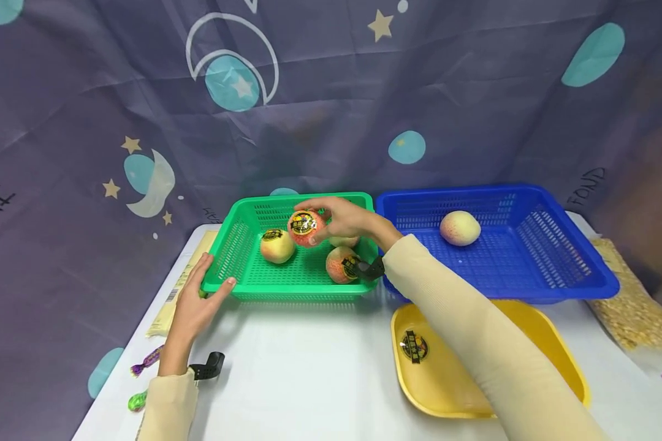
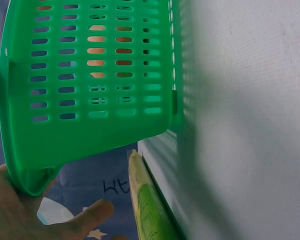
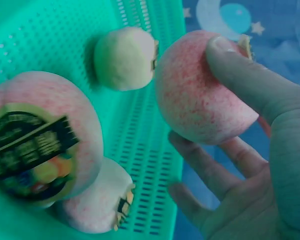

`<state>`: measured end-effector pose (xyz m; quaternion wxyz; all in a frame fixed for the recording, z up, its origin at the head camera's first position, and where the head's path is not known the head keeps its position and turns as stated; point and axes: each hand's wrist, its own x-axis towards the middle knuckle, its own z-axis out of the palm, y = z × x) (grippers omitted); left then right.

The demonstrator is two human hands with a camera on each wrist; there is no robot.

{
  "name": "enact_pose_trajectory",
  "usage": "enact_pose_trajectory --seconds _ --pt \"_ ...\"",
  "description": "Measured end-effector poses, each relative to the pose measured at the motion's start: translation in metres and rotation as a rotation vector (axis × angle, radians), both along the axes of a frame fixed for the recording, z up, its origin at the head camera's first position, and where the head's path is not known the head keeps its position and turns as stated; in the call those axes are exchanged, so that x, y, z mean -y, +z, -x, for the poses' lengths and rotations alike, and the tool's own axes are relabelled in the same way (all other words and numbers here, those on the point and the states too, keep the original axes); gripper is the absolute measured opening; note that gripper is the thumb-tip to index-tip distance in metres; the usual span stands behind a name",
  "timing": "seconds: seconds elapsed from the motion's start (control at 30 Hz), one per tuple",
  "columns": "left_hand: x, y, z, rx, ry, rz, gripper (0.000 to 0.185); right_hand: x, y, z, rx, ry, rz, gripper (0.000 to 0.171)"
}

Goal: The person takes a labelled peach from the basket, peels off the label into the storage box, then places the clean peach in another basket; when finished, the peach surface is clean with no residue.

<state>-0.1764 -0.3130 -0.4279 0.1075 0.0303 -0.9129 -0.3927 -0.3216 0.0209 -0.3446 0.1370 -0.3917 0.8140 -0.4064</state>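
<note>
Peach [image 1: 304, 226] with sticker, pinched by curled right hand [image 1: 346, 219] above green basket [image 1: 237, 248] among three others; basket's near-left corner gripped by left hand [image 1: 194, 303], thumb on rim.

The backdrop cloth [image 1: 331, 92] bears handwriting, seemingly "FOND" at right; fruit stickers [image 1: 303, 223] are unreadable.

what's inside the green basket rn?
Three labelled peaches lie in the green basket; one left, one front right, one mostly hidden behind the right hand, which grips a fourth peach above them.
</note>
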Motion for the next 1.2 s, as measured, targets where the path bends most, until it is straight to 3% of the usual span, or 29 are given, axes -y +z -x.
enact_pose_trajectory --seconds 0.33,0.57,0.73,1.03,1.2 --pt "0.0 0.002 -0.003 0.009 0.01 0.004 0.085 -0.042 0.009 -0.047 0.08 0.07 0.089 0.074" --pt "0.001 0.002 -0.003 0.009 0.009 0.005 0.085 -0.07 0.011 -0.076 0.013 0.084 0.067 0.075" --pt "-0.002 0.004 0.0 -0.009 -0.002 0.001 0.085 -0.084 0.013 -0.099 0.035 0.076 0.033 0.075" --pt "-0.004 0.01 0.001 -0.016 0.012 0.013 0.084 -0.086 -0.004 -0.133 0.071 0.168 0.02 0.074" --pt "-0.012 0.011 -0.004 -0.068 0.079 -0.002 0.079 -0.081 -0.014 -0.148 0.071 0.209 0.005 0.073"
